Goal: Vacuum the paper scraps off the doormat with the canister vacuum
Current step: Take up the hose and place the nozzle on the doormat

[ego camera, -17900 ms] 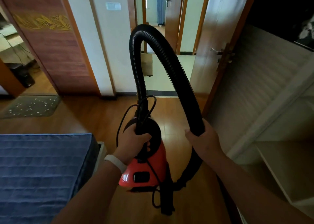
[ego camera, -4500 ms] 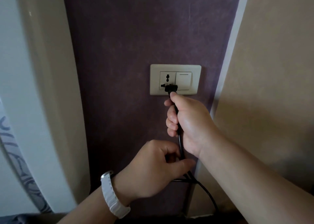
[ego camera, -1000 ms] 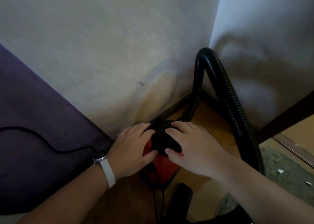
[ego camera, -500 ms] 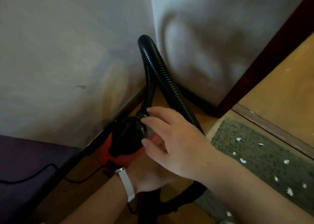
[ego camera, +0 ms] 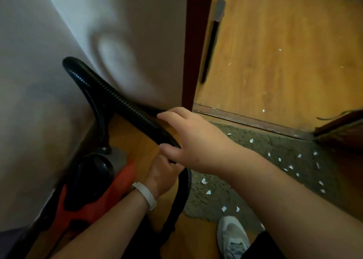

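Now off the red canister vacuum (ego camera: 94,196) at 7 o'clock: right hand (ego camera: 198,141), fingers apart, reaching over black hose (ego camera: 125,105); left hand (ego camera: 163,172) clamped on hose beneath. Scrap-strewn doormat (ego camera: 255,160) at 4 o'clock, newly in view, untouched.

Grey sneaker (ego camera: 232,237), wooden door (ego camera: 284,52), white wall (ego camera: 49,82)

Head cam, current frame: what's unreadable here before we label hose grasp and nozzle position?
- Left hand: its grip on the black ribbed hose is covered by the right hand.
- Right hand: fingers spread over the hose; contact unclear.
- Nozzle end: the hose runs behind the arms towards the bottom edge.
- Red and black canister vacuum: switch not visible; motion blur, forearm across it.
- Grey-green doormat: partly covered by the right forearm, so the white paper scraps can't be counted.
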